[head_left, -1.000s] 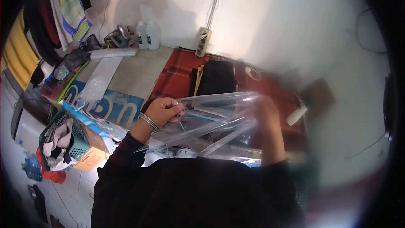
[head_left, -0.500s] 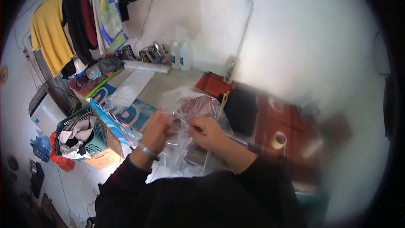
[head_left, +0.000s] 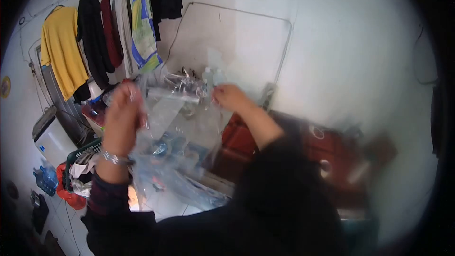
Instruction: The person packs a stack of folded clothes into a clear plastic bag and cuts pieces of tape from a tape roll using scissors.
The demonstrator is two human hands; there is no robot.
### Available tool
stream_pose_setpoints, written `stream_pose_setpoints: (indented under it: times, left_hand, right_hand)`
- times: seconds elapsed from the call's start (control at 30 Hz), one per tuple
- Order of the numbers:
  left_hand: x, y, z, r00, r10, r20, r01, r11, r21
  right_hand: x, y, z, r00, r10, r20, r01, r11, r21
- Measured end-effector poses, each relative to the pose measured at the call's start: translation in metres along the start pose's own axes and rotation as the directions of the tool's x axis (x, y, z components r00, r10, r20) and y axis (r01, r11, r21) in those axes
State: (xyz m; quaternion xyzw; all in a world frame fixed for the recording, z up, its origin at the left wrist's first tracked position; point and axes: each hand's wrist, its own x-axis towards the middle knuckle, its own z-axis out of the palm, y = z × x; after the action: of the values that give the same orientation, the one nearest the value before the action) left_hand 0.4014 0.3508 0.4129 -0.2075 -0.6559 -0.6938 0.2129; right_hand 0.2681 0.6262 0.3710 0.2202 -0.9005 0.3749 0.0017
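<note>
A large clear plastic bag point(head_left: 177, 140) hangs spread between my two raised hands, and the table shows through it. My left hand point(head_left: 122, 121), with a metal bracelet at the wrist, is closed on the bag's left upper edge; its fingers are partly blurred. On the other side, my right hand point(head_left: 231, 98) pinches the right upper edge, its arm reaching across the red-brown surface. The bag's lower part droops toward my body, over the table's front edge. Whether anything lies inside it I cannot tell.
Garments, including a yellow one point(head_left: 64, 50), hang at the left. Below them stands a green basket point(head_left: 78, 151) with cloth inside. Pale bottles point(head_left: 207, 77) stand against the wall near a power strip point(head_left: 268, 95). A tape roll point(head_left: 325, 167) rests on the red-brown surface point(head_left: 303, 137).
My hands have risen and moved well apart, left hand leftward, stretching the clear bag between them. Earlier they were close together, low over the table. The camera view has shifted a little.
</note>
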Motion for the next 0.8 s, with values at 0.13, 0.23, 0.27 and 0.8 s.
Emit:
stream_pose_setpoints:
  times: [0.13, 0.23, 0.27, 0.8]
  left_hand:
    - [0.054, 0.072, 0.018, 0.978, 0.202, -0.045, -0.186, 0.953, 0.239]
    - [0.091, 0.102, 0.036, 0.953, 0.301, 0.032, -0.266, 0.780, 0.567]
    - [0.103, 0.107, 0.041, 0.950, 0.312, 0.029, -0.271, 0.774, 0.572]
    - [0.143, 0.024, 0.163, 0.928, 0.361, 0.088, -0.141, 0.125, 0.982]
  right_hand:
    - [-0.001, -0.055, -0.013, 0.975, -0.038, 0.219, 0.026, 0.998, 0.058]
    - [0.054, -0.038, -0.049, 0.967, -0.254, -0.011, 0.223, 0.869, -0.442]
    - [0.053, -0.035, -0.046, 0.964, -0.267, -0.012, 0.234, 0.865, -0.444]
    - [-0.026, 0.100, -0.075, 0.979, 0.059, -0.193, 0.039, 0.884, 0.466]
